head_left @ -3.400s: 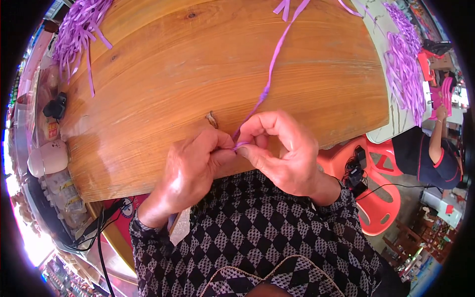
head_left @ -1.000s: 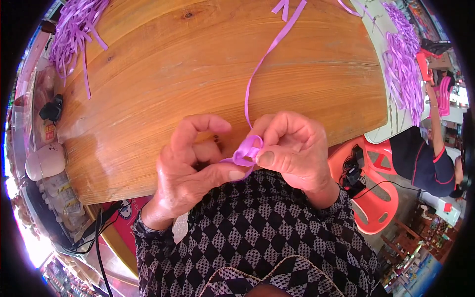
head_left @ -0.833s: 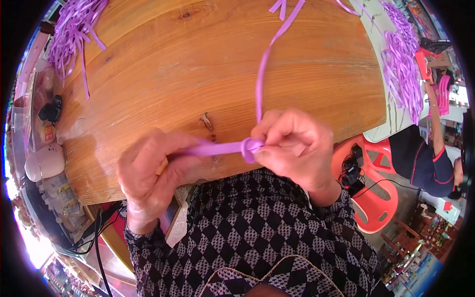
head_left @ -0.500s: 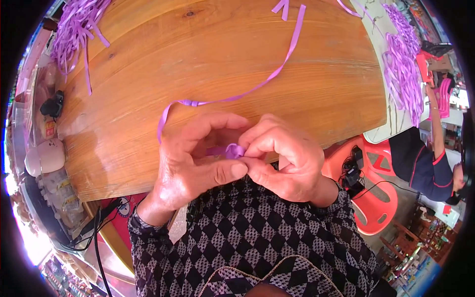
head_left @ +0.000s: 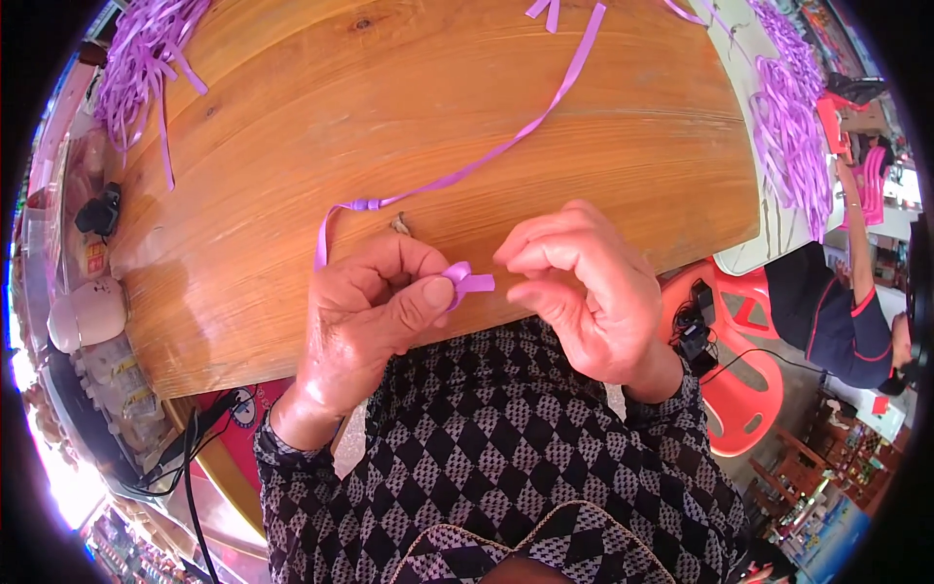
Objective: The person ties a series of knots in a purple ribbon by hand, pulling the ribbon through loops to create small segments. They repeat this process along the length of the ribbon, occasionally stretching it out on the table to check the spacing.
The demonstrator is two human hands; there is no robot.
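Note:
Between thumb and fingers, my left hand [head_left: 379, 297] pinches a purple ribbon [head_left: 477, 283] close to its end. A small loop shows at the fingertips, and the short end sticks out to the right. From behind that hand the ribbon runs up and away over the wooden table, with a darker band around it a short way along. My right hand [head_left: 593, 292] is just right of the short end, fingers curved and apart from the thumb, with nothing between them.
Bunches of purple ribbon lie at the table's far left [head_left: 146, 73] and on a pale surface to the right [head_left: 793, 146]. A pink rounded object [head_left: 92, 311] sits by the left edge. Red plastic stools [head_left: 744, 399] stand at right, near another person's arm [head_left: 856, 219].
My right hand has let go of the ribbon and moved a little right. The loop and the short end now show at my left fingertips, which still pinch.

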